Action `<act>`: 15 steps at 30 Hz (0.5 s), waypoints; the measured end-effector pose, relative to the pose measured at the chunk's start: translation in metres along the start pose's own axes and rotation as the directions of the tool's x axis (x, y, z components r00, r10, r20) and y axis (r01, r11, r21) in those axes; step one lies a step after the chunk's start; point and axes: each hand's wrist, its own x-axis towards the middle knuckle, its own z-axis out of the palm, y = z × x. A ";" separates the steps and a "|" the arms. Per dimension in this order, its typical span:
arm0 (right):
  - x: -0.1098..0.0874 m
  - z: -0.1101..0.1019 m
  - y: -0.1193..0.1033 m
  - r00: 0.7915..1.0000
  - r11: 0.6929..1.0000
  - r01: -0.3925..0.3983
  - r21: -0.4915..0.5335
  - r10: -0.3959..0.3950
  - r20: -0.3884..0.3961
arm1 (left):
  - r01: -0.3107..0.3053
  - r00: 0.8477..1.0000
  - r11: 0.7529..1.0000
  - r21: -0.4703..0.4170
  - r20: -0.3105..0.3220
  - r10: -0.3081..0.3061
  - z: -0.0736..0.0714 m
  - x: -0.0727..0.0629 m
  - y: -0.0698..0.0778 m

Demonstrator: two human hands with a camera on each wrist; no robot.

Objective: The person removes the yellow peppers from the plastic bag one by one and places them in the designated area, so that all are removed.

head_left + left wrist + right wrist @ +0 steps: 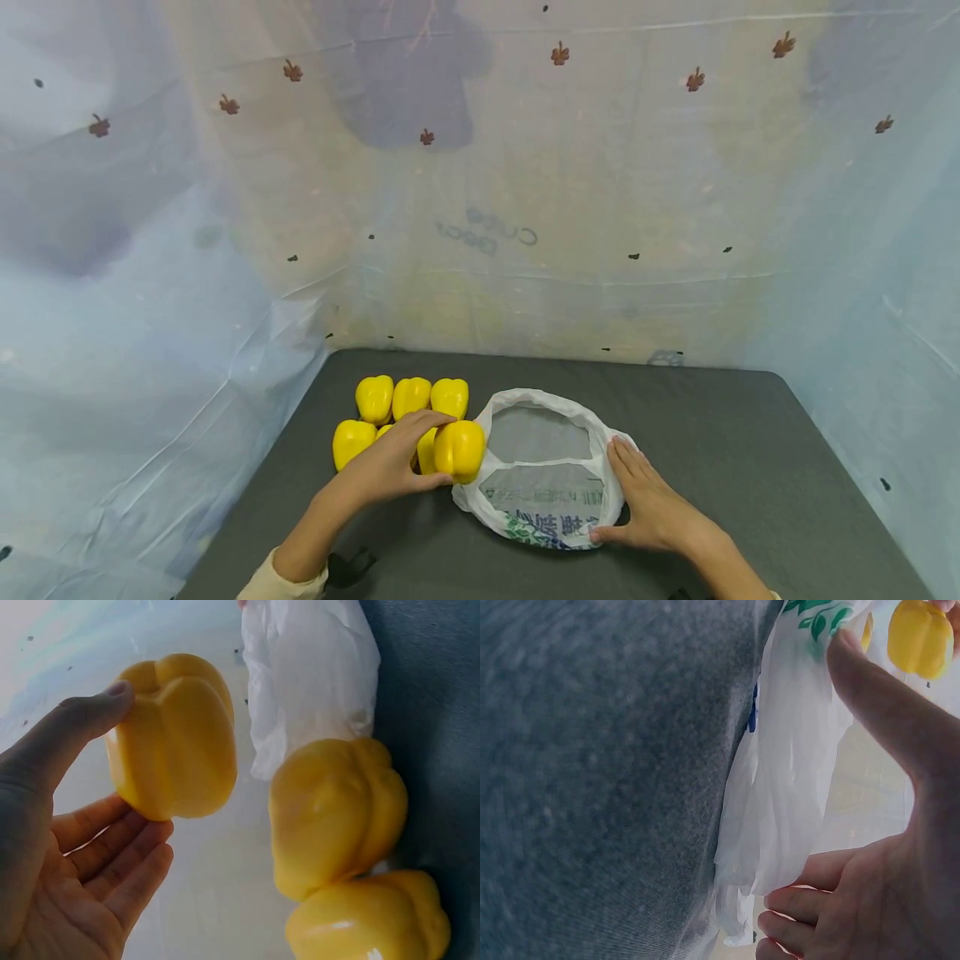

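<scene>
My left hand (386, 462) grips a yellow bell pepper (460, 451) between thumb and fingertips. It is raised beside the left rim of a white plastic bag (558, 533), and in the left wrist view the held pepper (176, 742) appears apart from the others. The bag lies with its mouth spread wide, blue and green print on its near side. Against the bag's right side rests my right hand (656, 504), fingers extended along the rim and the thumb at the near edge. More yellow bell peppers (354, 442) stand to the left, some partly hidden behind my left hand.
A dark grey table (720, 433) carries everything. Three peppers (411, 397) form the back row, left of the bag. Pale printed sheeting (480, 192) hangs behind the table and down both sides.
</scene>
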 end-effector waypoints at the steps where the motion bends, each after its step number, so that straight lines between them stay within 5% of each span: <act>1: 0.000 0.000 0.000 1.000 1.000 0.001 0.001 -0.001 -0.001 | -0.002 1.000 1.000 0.002 -0.001 0.002 0.000 -0.002 -0.001; 10: 0.001 0.001 0.001 1.000 1.000 -0.008 -0.011 0.008 0.004 | -0.065 0.998 0.998 0.019 -0.021 0.065 0.001 -0.022 -0.011; 15: 0.001 0.001 0.002 1.000 1.000 -0.006 -0.006 0.006 0.005 | -0.027 0.999 1.000 0.003 0.027 0.027 0.001 -0.031 -0.013</act>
